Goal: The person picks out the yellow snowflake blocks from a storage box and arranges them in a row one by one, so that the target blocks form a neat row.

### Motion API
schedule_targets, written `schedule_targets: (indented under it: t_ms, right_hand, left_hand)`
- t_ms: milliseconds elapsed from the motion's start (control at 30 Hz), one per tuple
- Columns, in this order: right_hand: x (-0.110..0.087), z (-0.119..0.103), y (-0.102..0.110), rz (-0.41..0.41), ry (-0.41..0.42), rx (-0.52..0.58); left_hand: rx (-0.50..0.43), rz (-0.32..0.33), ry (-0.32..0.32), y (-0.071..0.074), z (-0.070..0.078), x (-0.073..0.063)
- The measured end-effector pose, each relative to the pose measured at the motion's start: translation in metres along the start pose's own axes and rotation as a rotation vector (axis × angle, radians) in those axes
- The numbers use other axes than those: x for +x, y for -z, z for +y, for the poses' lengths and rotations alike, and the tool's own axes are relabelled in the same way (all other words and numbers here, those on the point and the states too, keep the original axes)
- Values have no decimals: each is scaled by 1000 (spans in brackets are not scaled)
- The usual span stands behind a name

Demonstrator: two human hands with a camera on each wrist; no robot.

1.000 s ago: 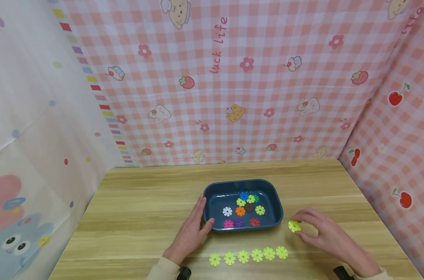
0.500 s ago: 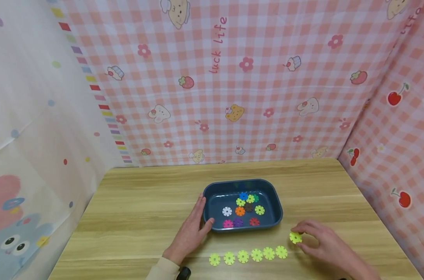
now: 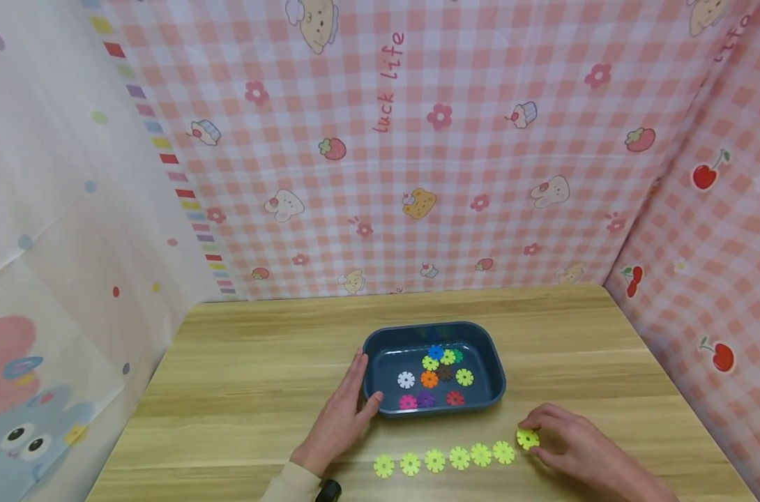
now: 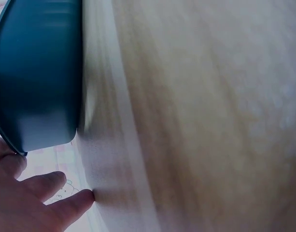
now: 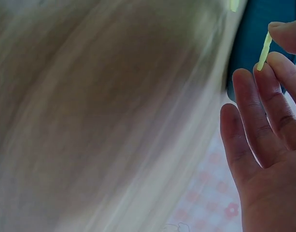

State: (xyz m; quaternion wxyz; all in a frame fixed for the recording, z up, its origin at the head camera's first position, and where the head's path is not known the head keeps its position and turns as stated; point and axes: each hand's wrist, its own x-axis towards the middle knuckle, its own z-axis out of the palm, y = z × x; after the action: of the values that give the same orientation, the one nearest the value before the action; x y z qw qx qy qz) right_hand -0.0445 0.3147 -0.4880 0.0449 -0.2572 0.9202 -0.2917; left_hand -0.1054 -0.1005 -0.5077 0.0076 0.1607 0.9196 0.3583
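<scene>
At the frame's lower right, the right hand [image 3: 571,440] pinches a yellow-green disc [image 3: 527,438] at its fingertips; the left hand [image 3: 339,422], spread, touches the tray [image 3: 386,366].

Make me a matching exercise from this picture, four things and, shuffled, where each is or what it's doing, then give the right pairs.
1. Left hand
2. Right hand
3. Orange piece
4. Row of six pieces

A. Inside the tray
B. Pinching a yellow-green piece
C. Lying on the table
D. Touching the tray's left end

Pairs: 1-D, 2-B, 3-A, 4-C
</scene>
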Motion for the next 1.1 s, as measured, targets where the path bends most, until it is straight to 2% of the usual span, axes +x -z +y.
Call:
schedule_targets:
  t_ms: [233,467,567,767,967,1100]
  right_hand:
    - [1,8,-3,-56,7,21]
    - [3,11,-5,-123,-43,58]
    - [2,11,-5,-123,-19,43]
    - [0,12,-9,-93,77,-70]
    - [0,11,-10,-97,70,-87]
    - [-2,9,-9,-119,28,-68]
  left_hand:
    - [1,0,2,0,1,-1]
    - [6,5,4,-1,1,-1]
    - [7,12,1,-1,1,0]
    - [11,17,-2,-2,0,0]
    - [4,6,12,-1,1,0]
    - [6,-2,24,0,1,0]
